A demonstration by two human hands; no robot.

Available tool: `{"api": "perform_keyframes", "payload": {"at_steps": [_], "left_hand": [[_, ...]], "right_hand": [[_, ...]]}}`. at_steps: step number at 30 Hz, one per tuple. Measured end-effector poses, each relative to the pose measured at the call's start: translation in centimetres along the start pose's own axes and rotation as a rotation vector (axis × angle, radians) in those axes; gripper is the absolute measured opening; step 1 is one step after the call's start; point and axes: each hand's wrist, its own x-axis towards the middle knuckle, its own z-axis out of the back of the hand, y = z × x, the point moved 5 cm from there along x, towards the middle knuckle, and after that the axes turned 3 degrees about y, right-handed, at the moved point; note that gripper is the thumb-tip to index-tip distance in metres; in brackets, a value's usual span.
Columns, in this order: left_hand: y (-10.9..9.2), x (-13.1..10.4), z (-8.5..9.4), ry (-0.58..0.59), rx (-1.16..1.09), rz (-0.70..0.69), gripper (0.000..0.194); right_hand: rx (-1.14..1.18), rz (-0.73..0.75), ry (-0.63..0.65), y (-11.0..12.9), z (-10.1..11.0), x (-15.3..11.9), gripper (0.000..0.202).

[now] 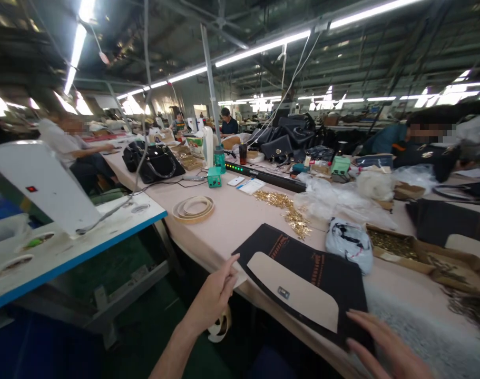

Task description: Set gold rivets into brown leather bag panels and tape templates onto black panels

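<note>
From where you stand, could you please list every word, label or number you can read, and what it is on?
No text can be read in this view.
Orange markings on the black panel under the left hand and right hand: too blurred.
Labels on the white card and green box: too small.

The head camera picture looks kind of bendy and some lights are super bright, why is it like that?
In the head view, the wide lens bends straight things: the table edge and the ceiling light strips curve. Those strips glare to plain white. The right hand is a bit blurred at the bottom edge, while the left hand and the black panel look sharper. Faces farther off are blurred out.
</note>
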Motion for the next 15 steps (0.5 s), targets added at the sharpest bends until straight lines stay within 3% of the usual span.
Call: {"api": "perform_keyframes", "payload": {"at_steps": [2, 4, 8, 11, 15], "left_hand": [[-2.0, -0.5, -1.5, 0.095, 0.053, -0.019, 0.056], [-3.5, -0.9, -3.0, 0.165, 0.102, -0.058, 0.057], [-5.7, -1.4, -5.1, 0.230, 0.152, -0.185, 0.056], [-6.6, -1.5, -5.9, 0.236, 0.176, -0.261, 0.057], [-7.1, -1.8, -6.3, 0.272, 0.213, -0.294, 0.061]], "right_hand": [[0.025, 0.029, -0.076, 4.2, 1.9, 1.5, 0.041], [0.103, 0.082, -0.095, 8.7, 2.5, 3.1, 0.035], [0.303, 0.147, 0.050, 15.2, 0.5, 5.4, 0.029], [0.390, 0.140, 0.086, 16.9, -1.1, 6.3, 0.029], [0.468, 0.112, 0.110, 16.9, -2.7, 6.6, 0.024]]}}
